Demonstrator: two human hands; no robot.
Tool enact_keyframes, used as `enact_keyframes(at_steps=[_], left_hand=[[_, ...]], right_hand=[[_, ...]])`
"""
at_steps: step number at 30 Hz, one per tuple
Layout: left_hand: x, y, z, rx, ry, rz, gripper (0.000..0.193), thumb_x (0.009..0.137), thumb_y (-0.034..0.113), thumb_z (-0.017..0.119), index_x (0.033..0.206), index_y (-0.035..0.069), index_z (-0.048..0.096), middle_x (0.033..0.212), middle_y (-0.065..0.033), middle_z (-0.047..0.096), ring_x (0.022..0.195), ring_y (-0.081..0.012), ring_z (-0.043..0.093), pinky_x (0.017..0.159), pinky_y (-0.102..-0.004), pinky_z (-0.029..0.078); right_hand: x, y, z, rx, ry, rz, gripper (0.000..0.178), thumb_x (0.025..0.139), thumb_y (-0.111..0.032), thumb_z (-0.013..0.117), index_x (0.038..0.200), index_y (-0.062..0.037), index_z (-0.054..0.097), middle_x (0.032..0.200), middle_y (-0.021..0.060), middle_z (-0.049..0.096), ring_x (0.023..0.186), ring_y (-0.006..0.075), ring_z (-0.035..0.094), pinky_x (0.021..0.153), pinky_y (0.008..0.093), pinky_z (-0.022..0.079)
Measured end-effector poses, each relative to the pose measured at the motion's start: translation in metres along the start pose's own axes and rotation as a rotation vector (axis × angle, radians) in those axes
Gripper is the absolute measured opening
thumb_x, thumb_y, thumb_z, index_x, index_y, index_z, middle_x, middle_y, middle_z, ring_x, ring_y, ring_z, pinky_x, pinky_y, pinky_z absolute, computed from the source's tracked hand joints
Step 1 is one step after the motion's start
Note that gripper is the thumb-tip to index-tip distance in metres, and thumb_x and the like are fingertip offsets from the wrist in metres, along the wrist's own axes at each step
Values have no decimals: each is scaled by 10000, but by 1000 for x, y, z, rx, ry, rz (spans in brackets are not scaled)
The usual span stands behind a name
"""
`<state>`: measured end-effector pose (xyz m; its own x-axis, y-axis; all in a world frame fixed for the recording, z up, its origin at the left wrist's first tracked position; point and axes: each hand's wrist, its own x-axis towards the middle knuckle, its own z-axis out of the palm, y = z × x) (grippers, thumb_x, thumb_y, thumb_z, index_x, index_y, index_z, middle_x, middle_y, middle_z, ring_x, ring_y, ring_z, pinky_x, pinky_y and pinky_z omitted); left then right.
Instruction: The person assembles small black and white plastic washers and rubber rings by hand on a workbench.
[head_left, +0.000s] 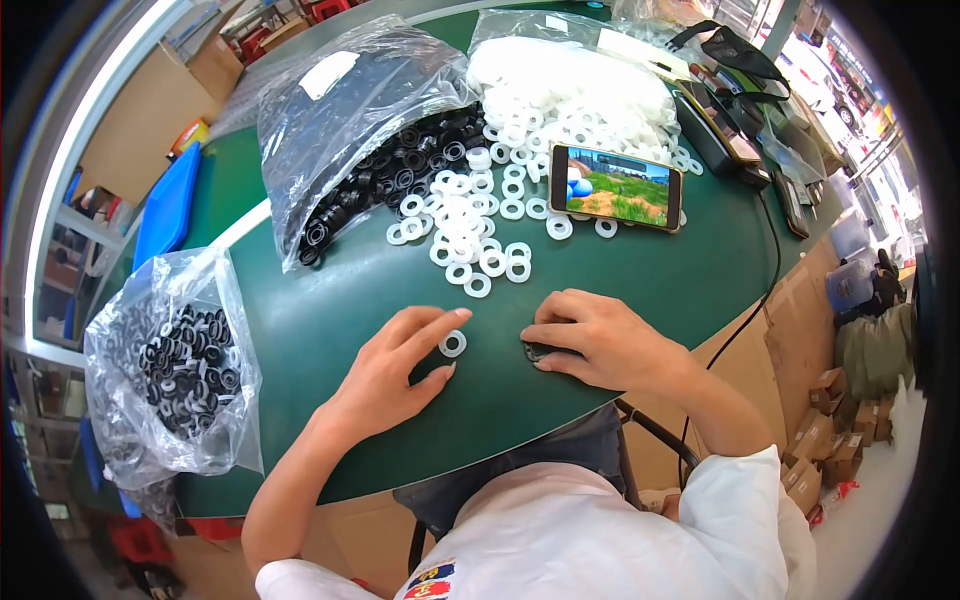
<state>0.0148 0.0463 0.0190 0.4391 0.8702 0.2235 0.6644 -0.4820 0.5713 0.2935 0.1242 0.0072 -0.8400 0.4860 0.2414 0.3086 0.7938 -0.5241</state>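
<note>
Near the front of the green table, my left hand [402, 372] is spread, thumb and forefinger apart on either side of a white ring washer [453, 343]. The washer lies flat, and no firm grip on it shows. To the right, my right hand [598, 340] pinches a small black ring [534, 351] against the tabletop, the fingers partly covering it. Beyond both hands spreads a loose pile of white ring washers [462, 232]. Black rings [408, 158] spill from a large clear plastic bag [335, 100] at the back left.
A phone [617, 188] showing a video leans against white washers spilling from another bag [570, 72]. At left, a clear bag [175, 370] holds mixed black and white rings, near a blue tray [167, 208]. A black cable [768, 290] hangs over the right edge beside stacked devices [718, 130].
</note>
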Motion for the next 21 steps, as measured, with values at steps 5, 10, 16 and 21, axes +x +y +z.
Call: enact_keyframes(at_steps=[5, 10, 16, 21], left_hand=[[-1, -7, 5, 3, 32, -40, 640, 784, -20, 749, 1380, 103, 550, 1224, -105, 636, 1065, -287, 616, 907, -395, 522], [-13, -1, 17, -98, 75, -106, 729, 803, -2, 740, 1465, 106, 453, 1305, -125, 568, 1098, -313, 596, 934, -411, 510], [-19, -6, 20, -212, 154, -185, 774, 802, 30, 753, 1491, 87, 403, 1308, -118, 559, 1152, -323, 564, 953, -418, 495], [-21, -10, 16, -184, 127, -152, 777, 799, 51, 761, 1490, 87, 406, 1259, -110, 587, 1188, -318, 527, 979, -423, 474]], right_hand=[[10, -9, 6, 56, 31, -10, 285, 819, -136, 755, 1086, -68, 682, 1024, 69, 600, 921, 267, 626, 780, 391, 531], [46, -12, 24, 147, 117, -157, 317, 797, -94, 777, 1102, -58, 696, 992, 71, 615, 843, 260, 647, 714, 368, 539], [62, -4, 36, 221, -7, -162, 300, 794, -81, 776, 1088, -60, 721, 974, 69, 602, 823, 252, 643, 701, 376, 533], [67, -13, 27, 178, -95, -129, 283, 786, -87, 783, 1063, -61, 734, 910, 65, 585, 803, 238, 639, 686, 363, 530]])
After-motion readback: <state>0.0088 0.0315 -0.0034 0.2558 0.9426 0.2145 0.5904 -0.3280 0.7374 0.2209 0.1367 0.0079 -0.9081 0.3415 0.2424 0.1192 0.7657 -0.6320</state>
